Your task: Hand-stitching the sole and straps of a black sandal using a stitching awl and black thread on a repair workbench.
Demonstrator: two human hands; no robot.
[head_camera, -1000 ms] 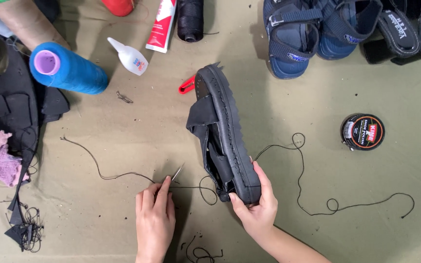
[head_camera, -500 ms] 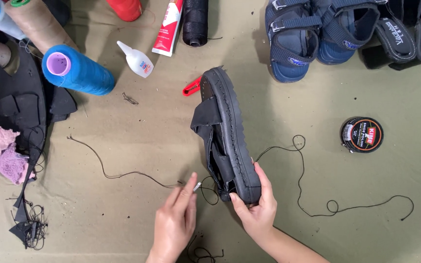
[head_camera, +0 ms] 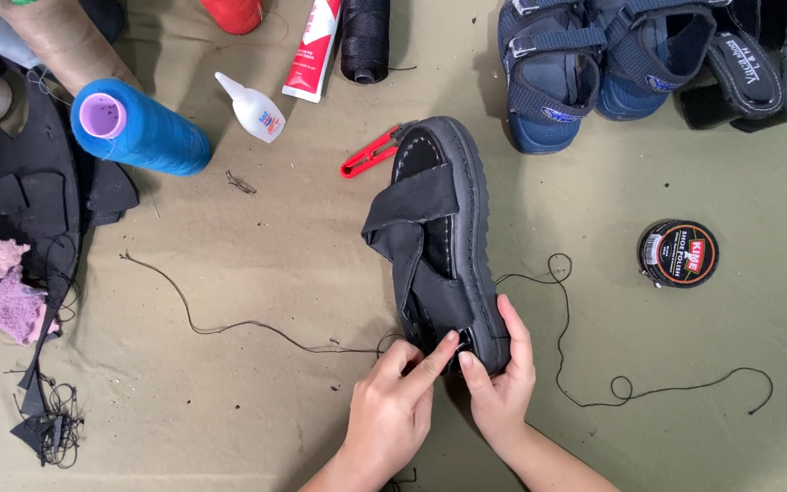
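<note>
Now right hand fingers grip sandal heel; left hand fingers pinch there.

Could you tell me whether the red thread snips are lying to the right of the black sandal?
No, the red thread snips lie on the cloth at the upper left of the black sandal, touching its toe end.

A khaki cloth-covered floor carries a black strapped sandal at its middle, a blue thread cone, a round polish tin and loose black thread.

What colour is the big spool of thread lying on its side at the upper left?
The spool of thread is bright blue, with a lilac core end; head view.
</note>
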